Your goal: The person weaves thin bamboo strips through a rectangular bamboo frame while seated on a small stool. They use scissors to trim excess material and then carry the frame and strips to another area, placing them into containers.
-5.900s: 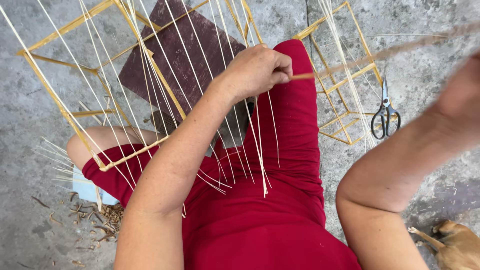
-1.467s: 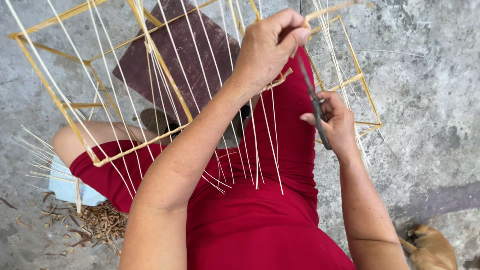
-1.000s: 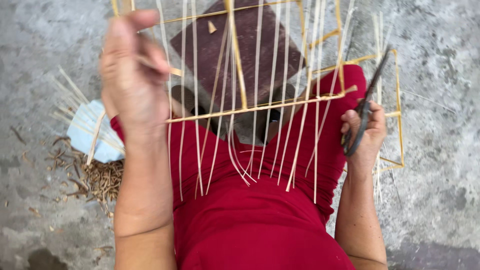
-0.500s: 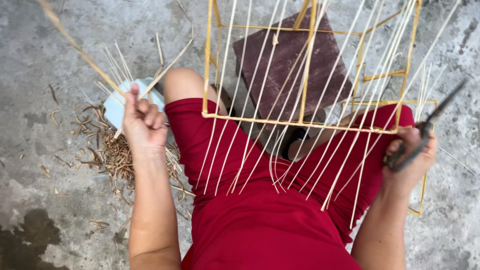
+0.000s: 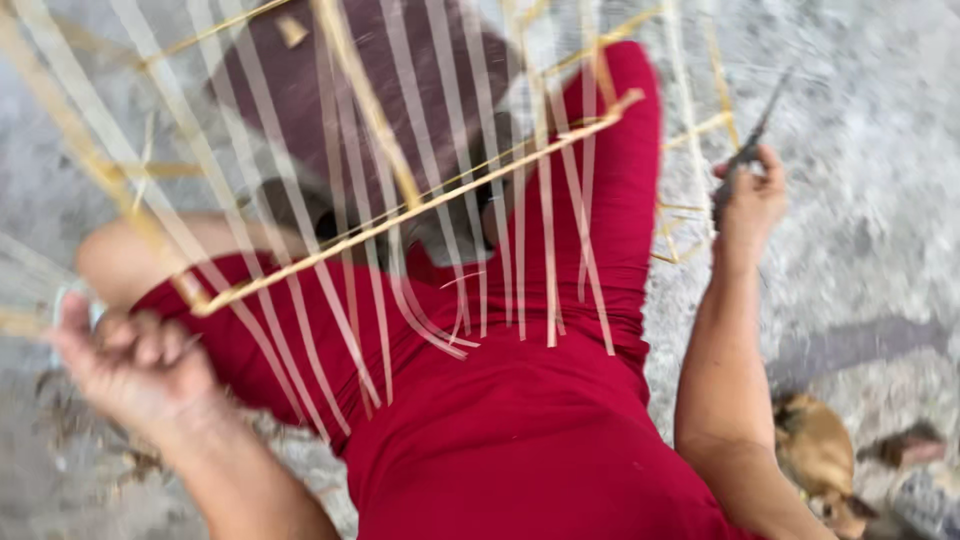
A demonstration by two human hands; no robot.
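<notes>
Because it is built only of thin yellow sticks and long pale strips, the bamboo frame (image 5: 400,215) is judged to be very light, springy and easily cracked, so it is best taken by its thicker yellow bars rather than by the loose strips (image 5: 520,270), which would bend or snap under a pinch. The frame is seen resting across the lap, over the red garment (image 5: 520,440), with its strips hanging down toward the knees and a dark brown board (image 5: 300,90) lying beneath it on the concrete floor (image 5: 880,180). The left hand (image 5: 130,360) is held low at the left, apart from the frame, curled closed; whether anything is gripped in it cannot be told through the blur. The right hand (image 5: 750,200) is raised just beside the frame's right edge and is closed around dark scissors (image 5: 745,150), the blades pointing up and away. A small tan animal (image 5: 815,460) is seen near the right elbow.
</notes>
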